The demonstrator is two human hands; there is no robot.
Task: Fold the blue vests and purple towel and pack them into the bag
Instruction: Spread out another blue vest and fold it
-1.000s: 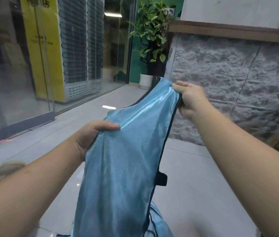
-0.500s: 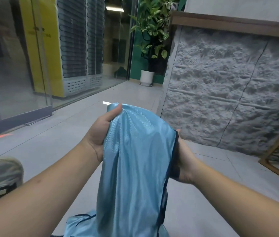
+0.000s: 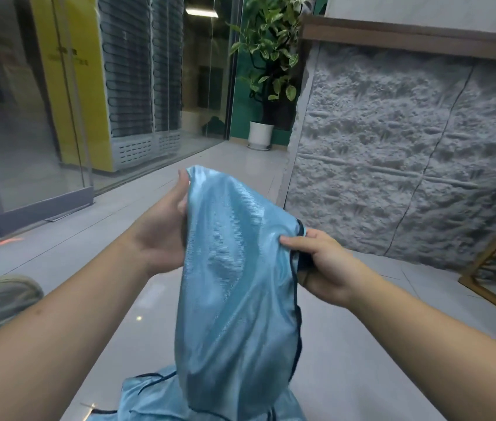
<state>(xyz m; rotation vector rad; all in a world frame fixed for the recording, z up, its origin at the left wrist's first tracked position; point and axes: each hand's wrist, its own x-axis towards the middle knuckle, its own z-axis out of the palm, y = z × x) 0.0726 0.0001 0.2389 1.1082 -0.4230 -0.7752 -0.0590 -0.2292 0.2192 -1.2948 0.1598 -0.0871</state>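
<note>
Nearest the camera, a second blue vest [image 3: 155,399] lies crumpled at the bottom edge of view, partly under the hanging cloth; what it rests on cannot be told. Above it, the blue vest in hand [image 3: 234,284] is held up in the air between both arms, draped and bunched, not yet folded flat. Left hand [image 3: 161,235] supports the upper left edge, fingers behind the fabric and thumb along its top; its grip looks loose. Right hand [image 3: 322,265] pinches the dark-trimmed right edge, thumb on top and fingers curled beneath. Judged risk: the cloth is shiny and looks slippery, so the left edge could slide free and spoil the fold; the hanging tail could also drag on or tangle with the lower vest. Neither the purple towel nor the bag is in view. Beyond lie the tiled floor [image 3: 58,253], a rough stone wall [image 3: 392,162], and a potted plant [image 3: 266,74].
</note>
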